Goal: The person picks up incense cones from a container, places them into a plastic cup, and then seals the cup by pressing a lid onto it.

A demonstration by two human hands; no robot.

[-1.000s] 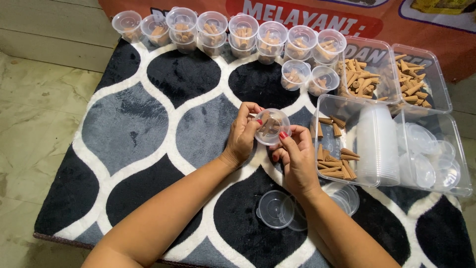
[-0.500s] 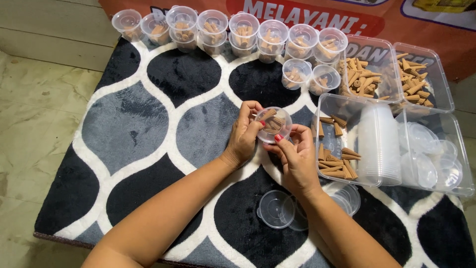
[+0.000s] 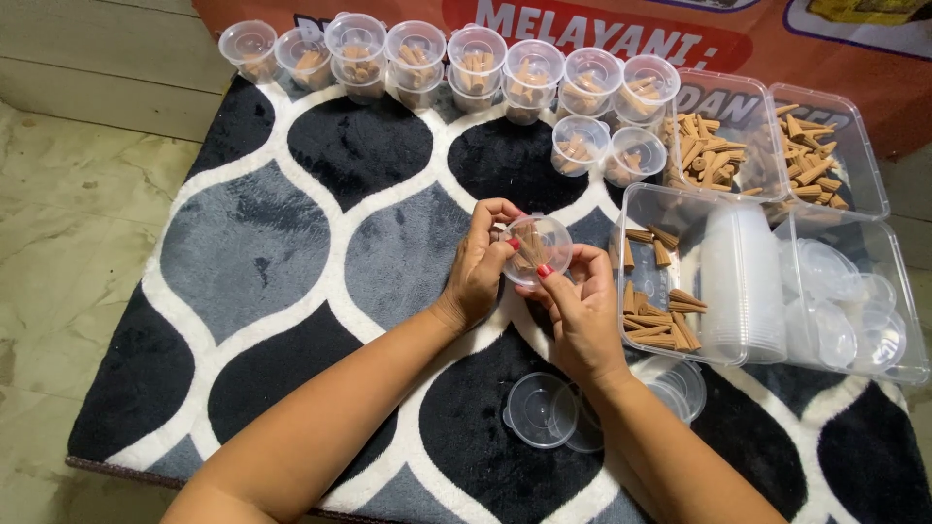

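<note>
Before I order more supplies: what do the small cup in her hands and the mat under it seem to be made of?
The small cup, pinched between left hand and right hand, looks like thin clear plastic: glossy, with the brown cones inside showing through. The mat looks like soft plush fabric, matte and fuzzy; the fibre can't be told.

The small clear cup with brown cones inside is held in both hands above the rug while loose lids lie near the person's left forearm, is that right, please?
Not quite. The head view shows the loose lids lying by the right forearm, not the left. The rest holds: the left hand and right hand both hold the small clear cup of brown cones above the rug.
</note>
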